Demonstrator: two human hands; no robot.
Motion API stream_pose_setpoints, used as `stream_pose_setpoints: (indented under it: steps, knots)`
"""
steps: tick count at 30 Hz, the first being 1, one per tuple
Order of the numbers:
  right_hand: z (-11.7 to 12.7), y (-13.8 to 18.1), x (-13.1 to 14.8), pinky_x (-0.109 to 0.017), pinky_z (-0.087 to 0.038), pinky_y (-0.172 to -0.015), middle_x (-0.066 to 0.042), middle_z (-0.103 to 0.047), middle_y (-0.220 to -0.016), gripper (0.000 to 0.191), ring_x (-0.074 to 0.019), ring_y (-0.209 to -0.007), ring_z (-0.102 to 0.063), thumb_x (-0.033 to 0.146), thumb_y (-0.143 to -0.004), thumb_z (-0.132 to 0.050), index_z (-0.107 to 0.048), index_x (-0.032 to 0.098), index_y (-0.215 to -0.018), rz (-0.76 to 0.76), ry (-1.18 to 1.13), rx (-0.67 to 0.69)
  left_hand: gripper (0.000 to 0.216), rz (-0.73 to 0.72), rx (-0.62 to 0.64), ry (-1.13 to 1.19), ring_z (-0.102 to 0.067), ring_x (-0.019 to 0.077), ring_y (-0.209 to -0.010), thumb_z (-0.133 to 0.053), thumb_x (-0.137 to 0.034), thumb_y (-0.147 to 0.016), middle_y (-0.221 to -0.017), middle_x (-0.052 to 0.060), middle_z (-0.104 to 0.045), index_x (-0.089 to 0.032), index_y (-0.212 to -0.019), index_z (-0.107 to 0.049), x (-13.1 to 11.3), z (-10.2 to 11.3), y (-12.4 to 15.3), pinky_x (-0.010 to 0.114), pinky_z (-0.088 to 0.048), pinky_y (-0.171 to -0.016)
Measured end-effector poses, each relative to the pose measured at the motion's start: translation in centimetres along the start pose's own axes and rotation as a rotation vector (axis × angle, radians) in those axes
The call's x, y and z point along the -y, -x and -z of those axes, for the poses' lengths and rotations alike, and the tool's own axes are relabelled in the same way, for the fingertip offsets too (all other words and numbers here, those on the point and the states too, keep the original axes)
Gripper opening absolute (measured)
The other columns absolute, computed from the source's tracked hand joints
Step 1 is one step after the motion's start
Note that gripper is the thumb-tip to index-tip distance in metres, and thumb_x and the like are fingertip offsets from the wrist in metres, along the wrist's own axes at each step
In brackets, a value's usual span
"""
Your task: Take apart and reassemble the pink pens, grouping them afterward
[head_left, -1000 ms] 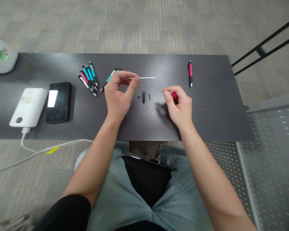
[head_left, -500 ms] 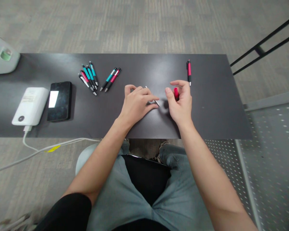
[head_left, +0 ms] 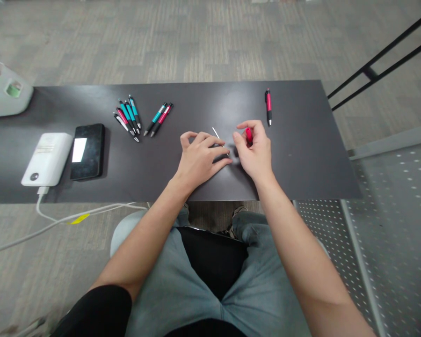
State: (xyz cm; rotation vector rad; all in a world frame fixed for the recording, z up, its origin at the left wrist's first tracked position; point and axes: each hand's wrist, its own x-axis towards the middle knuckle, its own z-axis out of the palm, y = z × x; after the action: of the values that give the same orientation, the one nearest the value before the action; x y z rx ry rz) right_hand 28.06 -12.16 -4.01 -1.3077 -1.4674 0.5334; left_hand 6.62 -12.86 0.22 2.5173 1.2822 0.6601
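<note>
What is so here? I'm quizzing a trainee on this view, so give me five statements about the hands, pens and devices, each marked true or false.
1. The right hand holds a red barrel. True.
2. The left hand's fingers partly hide a refill. True.
3. The phone lies right of the power bank. True.
4. The cable is plugged into the phone. False: it is plugged into the power bank.
5. The lone pen beyond the right hand is turquoise and black. False: it is red and black.
</note>
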Motion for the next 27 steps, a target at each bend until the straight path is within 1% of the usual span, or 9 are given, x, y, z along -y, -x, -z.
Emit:
stream_pose_setpoints:
  steps: [4, 7, 12, 14, 18, 20, 22, 25, 27]
  knots:
    - [0.2, -0.1, 0.7, -0.037, -0.049, -0.074, 0.008, -0.047, -0.081, 0.025, -0.0178, -0.068, -0.046, 0.05, -0.114, -0.078, -0.065, 0.031, -0.123, -0.036, -0.039, 0.023, 0.011, 0.037, -0.011, 0.024, -0.081, 0.0401, -0.142, -0.091, -0.034, -0.118, -0.144, 0.004, -0.097, -0.037, -0.115, -0.101, 0.3, 0.0, 0.0, 0.078, -0.042, -0.134]
    - [0.4, -0.2, 0.8, -0.037, -0.052, -0.075, 0.007, -0.047, -0.082, 0.026, -0.0191, -0.07, -0.048, 0.051, -0.114, -0.078, -0.064, 0.032, -0.125, -0.062, -0.051, 0.04, 0.014, 0.039, -0.031, 0.032, -0.081, 0.041, -0.144, -0.089, -0.029, -0.116, -0.143, 0.002, -0.097, -0.037, -0.112, -0.101, 0.7, 0.1, 0.0, 0.08, -0.041, -0.134]
    - [0.3, -0.1, 0.1, -0.041, -0.059, -0.079, 0.004, -0.055, -0.09, 0.03, -0.022, -0.075, -0.056, 0.045, -0.115, -0.074, -0.056, 0.035, -0.136, -0.104, -0.029, 0.067, 0.017, 0.028, -0.052, 0.044, -0.081, 0.042, -0.144, -0.085, -0.026, -0.113, -0.139, 0.002, -0.098, -0.035, -0.111, -0.099, 1.0, 0.3, 0.2, 0.082, -0.04, -0.133]
    - [0.2, -0.1, -0.2, -0.043, -0.062, -0.086, 0.002, -0.061, -0.097, 0.029, -0.0232, -0.08, -0.061, 0.04, -0.115, -0.07, -0.052, 0.035, -0.137, -0.103, -0.033, 0.063, 0.018, 0.027, -0.052, 0.043, -0.08, 0.0418, -0.145, -0.083, -0.024, -0.112, -0.14, 0.002, -0.098, -0.034, -0.112, -0.099, 1.0, 0.3, 0.3, 0.081, -0.039, -0.134]
    - [0.2, -0.4, -0.7, -0.048, -0.066, -0.108, -0.005, -0.072, -0.117, 0.023, -0.0258, -0.102, -0.072, 0.034, -0.116, -0.061, -0.051, 0.034, -0.137, -0.11, -0.002, 0.094, 0.016, 0.033, -0.049, 0.039, -0.08, 0.0402, -0.145, -0.083, -0.025, -0.111, -0.14, 0.003, -0.097, -0.035, -0.112, -0.096, 1.0, 0.3, 0.3, 0.077, -0.038, -0.134]
    - [0.5, -0.5, -0.8, -0.05, -0.065, -0.113, -0.007, -0.074, -0.121, 0.021, -0.0264, -0.106, -0.074, 0.034, -0.119, -0.056, -0.053, 0.034, -0.139, -0.11, 0.013, 0.142, 0.016, 0.043, -0.073, 0.047, -0.08, 0.0387, -0.144, -0.083, -0.026, -0.112, -0.142, 0.003, -0.096, -0.036, -0.114, -0.095, 1.0, 0.4, 0.2, 0.074, -0.038, -0.134]
    - [1.0, -0.7, -0.5, -0.05, -0.065, -0.116, -0.007, -0.076, -0.12, 0.022, -0.0275, -0.108, -0.076, 0.036, -0.121, -0.055, -0.058, 0.032, -0.142, -0.083, 0.027, 0.204, 0.018, 0.074, -0.129, 0.058, -0.081, 0.0364, -0.141, -0.08, -0.025, -0.114, -0.143, 0.002, -0.095, -0.036, -0.115, -0.094, 1.0, 0.6, 0.0, 0.071, -0.038, -0.132]
    - [2.3, -1.0, 0.3, -0.051, -0.066, -0.116, -0.009, -0.08, -0.121, 0.028, -0.0298, -0.112, -0.077, 0.038, -0.122, -0.06, -0.071, 0.031, -0.146, -0.012, 0.063, 0.301, 0.021, 0.142, -0.236, 0.068, -0.083, 0.0341, -0.136, -0.075, -0.023, -0.115, -0.133, 0.001, -0.095, -0.036, -0.114, -0.092, 1.2, 0.8, -0.3, 0.067, -0.038, -0.13]
    - [3.3, -1.2, 0.9, -0.052, -0.067, -0.115, -0.01, -0.083, -0.126, 0.031, -0.0314, -0.114, -0.078, 0.038, -0.121, -0.065, -0.082, 0.031, -0.146, 0.046, 0.11, 0.339, 0.02, 0.183, -0.269, 0.069, -0.083, 0.0344, -0.134, -0.075, -0.023, -0.115, -0.127, 0.001, -0.094, -0.036, -0.114, -0.091, 1.5, 0.9, -0.6, 0.066, -0.037, -0.13]
